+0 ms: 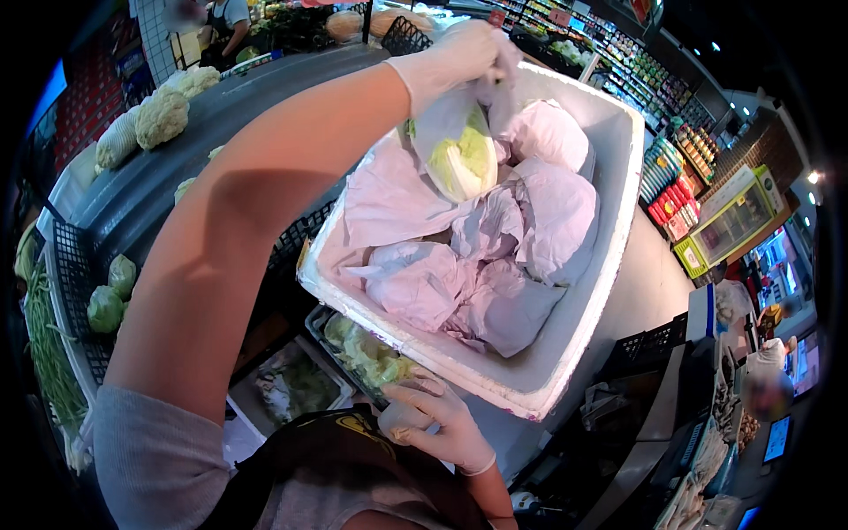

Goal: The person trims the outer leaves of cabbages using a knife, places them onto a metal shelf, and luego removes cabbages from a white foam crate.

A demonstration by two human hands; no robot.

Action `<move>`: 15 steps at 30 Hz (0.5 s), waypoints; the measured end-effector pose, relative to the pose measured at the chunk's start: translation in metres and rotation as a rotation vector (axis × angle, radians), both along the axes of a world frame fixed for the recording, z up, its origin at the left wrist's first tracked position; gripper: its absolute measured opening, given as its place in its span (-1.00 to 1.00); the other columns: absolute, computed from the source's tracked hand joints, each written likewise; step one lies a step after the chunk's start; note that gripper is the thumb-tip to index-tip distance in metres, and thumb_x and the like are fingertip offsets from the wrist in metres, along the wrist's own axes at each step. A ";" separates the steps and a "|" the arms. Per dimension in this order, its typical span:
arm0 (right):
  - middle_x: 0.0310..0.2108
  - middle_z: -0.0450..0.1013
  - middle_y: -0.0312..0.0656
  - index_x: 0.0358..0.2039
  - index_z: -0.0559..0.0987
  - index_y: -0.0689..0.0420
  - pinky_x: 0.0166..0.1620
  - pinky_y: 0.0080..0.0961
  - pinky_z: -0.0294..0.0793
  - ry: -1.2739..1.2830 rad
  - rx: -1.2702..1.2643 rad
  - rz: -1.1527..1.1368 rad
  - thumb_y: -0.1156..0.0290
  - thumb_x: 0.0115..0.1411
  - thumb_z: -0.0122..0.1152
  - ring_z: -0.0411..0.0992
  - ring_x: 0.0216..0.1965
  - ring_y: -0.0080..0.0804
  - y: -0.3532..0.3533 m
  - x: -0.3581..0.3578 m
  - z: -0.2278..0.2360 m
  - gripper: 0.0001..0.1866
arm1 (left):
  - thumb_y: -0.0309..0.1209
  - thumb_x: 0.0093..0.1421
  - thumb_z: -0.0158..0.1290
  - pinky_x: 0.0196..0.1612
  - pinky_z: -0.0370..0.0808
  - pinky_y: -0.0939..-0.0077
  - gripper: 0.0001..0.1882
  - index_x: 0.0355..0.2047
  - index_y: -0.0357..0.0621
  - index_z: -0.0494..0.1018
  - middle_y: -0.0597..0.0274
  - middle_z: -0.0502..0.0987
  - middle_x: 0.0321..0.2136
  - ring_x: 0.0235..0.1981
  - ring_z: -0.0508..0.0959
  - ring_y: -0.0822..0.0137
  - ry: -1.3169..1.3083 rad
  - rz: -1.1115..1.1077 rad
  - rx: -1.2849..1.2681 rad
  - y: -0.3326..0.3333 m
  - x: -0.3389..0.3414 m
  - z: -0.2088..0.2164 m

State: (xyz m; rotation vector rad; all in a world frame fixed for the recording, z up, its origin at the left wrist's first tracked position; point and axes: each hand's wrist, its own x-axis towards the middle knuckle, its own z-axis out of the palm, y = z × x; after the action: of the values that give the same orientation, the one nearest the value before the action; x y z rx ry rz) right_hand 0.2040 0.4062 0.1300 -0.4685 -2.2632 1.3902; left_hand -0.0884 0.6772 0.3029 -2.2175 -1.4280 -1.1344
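My left hand, in a thin white glove, reaches across to the far side of a white foam box. Its fingers are closed on pale wrapping paper beside a napa cabbage. That cabbage stands partly bared, yellow-green leaves showing at its lower end. Several more paper-wrapped bundles fill the box, their contents hidden. Close to my body, my right hand, also gloved, hovers below the box's near edge with fingers curved and apart. I make out nothing held in it.
Cauliflowers sit on a dark sloped counter at left, with round green cabbages and long green beans below. A crate of leafy greens lies under the box. Another person stands at far left; screens and shelves are at right.
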 end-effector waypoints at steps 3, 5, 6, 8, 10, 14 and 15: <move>-0.11 0.44 -0.10 0.02 0.49 0.07 0.23 -0.27 0.12 -0.014 -0.009 -0.035 0.39 -0.10 0.33 0.36 -0.03 -0.13 0.001 0.000 0.000 -0.42 | -0.30 0.08 0.00 -0.19 0.45 0.54 -0.71 -0.35 -0.31 0.52 0.08 0.58 -0.40 -0.37 0.58 0.32 -0.835 -0.568 -0.149 -0.008 0.039 0.034; -0.10 0.44 -0.09 0.02 0.49 0.07 0.22 -0.27 0.14 -0.025 -0.012 -0.044 0.39 -0.10 0.33 0.34 -0.01 -0.11 -0.002 -0.003 -0.003 -0.43 | -0.36 -0.02 0.03 -0.19 0.47 0.34 -0.77 -0.33 -0.18 0.45 0.08 0.55 -0.39 -0.20 0.57 0.26 -0.880 -0.733 -0.294 -0.020 0.028 0.078; -0.09 0.44 -0.09 0.02 0.49 0.07 0.21 -0.27 0.15 -0.034 -0.012 -0.065 0.40 -0.09 0.33 0.33 0.01 -0.10 -0.003 -0.002 -0.006 -0.43 | -0.40 0.02 0.03 -0.44 0.49 0.37 -0.85 -0.44 -0.25 0.44 0.06 0.54 -0.41 -0.44 0.57 0.21 -1.000 -0.740 -0.257 -0.023 0.032 0.087; -0.07 0.42 -0.09 0.01 0.50 0.07 0.19 -0.29 0.17 -0.052 -0.034 -0.079 0.42 -0.11 0.33 0.31 0.04 -0.11 -0.006 -0.006 -0.007 -0.43 | -0.42 0.02 0.01 -0.42 0.48 0.41 -0.89 -0.51 -0.21 0.44 0.09 0.52 -0.45 -0.43 0.55 0.23 -0.642 -0.260 0.162 -0.014 0.042 0.085; -0.04 0.40 -0.09 -0.01 0.53 0.08 0.15 -0.33 0.20 -0.073 -0.082 -0.106 0.46 -0.14 0.32 0.29 0.06 -0.16 -0.007 -0.007 -0.005 -0.44 | -0.35 0.03 0.05 -0.32 0.46 0.44 -0.84 -0.45 -0.20 0.44 0.10 0.51 -0.42 -0.35 0.54 0.25 -0.507 -0.249 0.087 -0.016 0.044 0.077; -0.02 0.39 -0.08 0.00 0.52 0.07 0.15 -0.33 0.20 -0.074 -0.062 -0.094 0.46 -0.14 0.32 0.29 0.07 -0.16 -0.003 -0.005 -0.010 -0.43 | -0.06 -0.01 0.20 -0.05 0.41 0.38 -0.38 -0.08 -0.29 0.40 -0.06 0.50 -0.14 -0.10 0.50 0.14 0.127 -0.290 -0.175 -0.004 0.036 0.036; -0.02 0.39 -0.08 0.00 0.52 0.07 0.15 -0.33 0.21 -0.080 -0.065 -0.095 0.46 -0.14 0.32 0.29 0.07 -0.16 -0.002 -0.004 -0.011 -0.43 | -0.06 -0.01 0.19 -0.05 0.41 0.37 -0.41 -0.10 -0.26 0.42 -0.07 0.50 -0.14 -0.11 0.51 0.13 0.205 -0.273 -0.211 -0.004 0.035 0.028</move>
State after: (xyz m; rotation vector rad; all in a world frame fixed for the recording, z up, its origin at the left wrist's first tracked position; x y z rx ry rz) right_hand 0.1996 0.4038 0.1194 -0.6551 -2.2317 1.4244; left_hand -0.0530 0.6736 0.3314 -2.6532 -1.2395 -0.8299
